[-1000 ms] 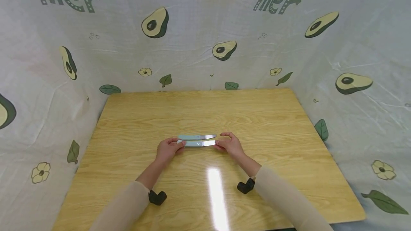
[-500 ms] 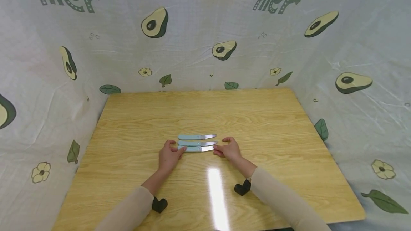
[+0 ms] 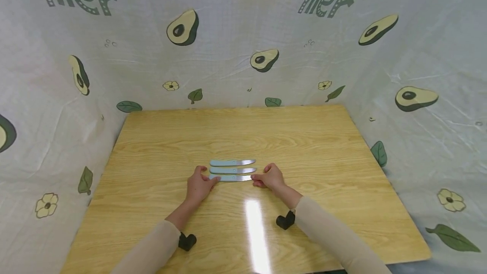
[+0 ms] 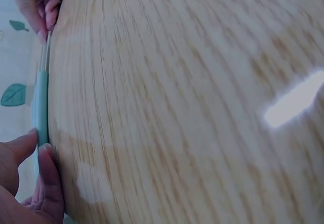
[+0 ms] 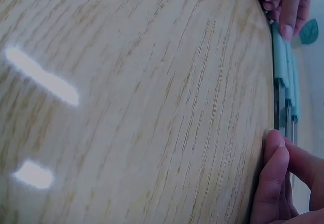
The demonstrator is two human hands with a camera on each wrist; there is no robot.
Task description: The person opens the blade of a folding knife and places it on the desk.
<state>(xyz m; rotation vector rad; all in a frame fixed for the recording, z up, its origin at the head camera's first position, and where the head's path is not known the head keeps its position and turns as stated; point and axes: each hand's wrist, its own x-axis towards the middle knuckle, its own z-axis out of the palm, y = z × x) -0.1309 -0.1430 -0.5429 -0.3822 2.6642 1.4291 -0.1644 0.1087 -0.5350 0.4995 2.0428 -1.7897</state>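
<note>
Three small knives with pale mint handles and silver blades lie side by side across the table, handles to the left. In the head view my left hand point(image 3: 198, 185) pinches the handle end of the nearest knife point(image 3: 229, 178) between thumb and finger. At that knife's blade tip, my right hand point(image 3: 272, 178) pinches from the other side. Just beyond it are the middle knife point(image 3: 227, 171) and the far knife point(image 3: 226, 163), neither touched by a hand. Seen from the left wrist, the held handle point(image 4: 43, 102) sits low along the wood.
Wood-grained table point(image 3: 304, 147) surrounds the knives on all sides. A pale cloth point(image 3: 224, 54) printed with avocados and leaves hangs behind it and at both sides. A bright light reflection point(image 3: 256, 231) lies on the near part of the tabletop.
A second ago both hands held a knife just in front of the far one. The middle knife then came into sight, and the held knife has shifted nearer my body, widening the gap.
</note>
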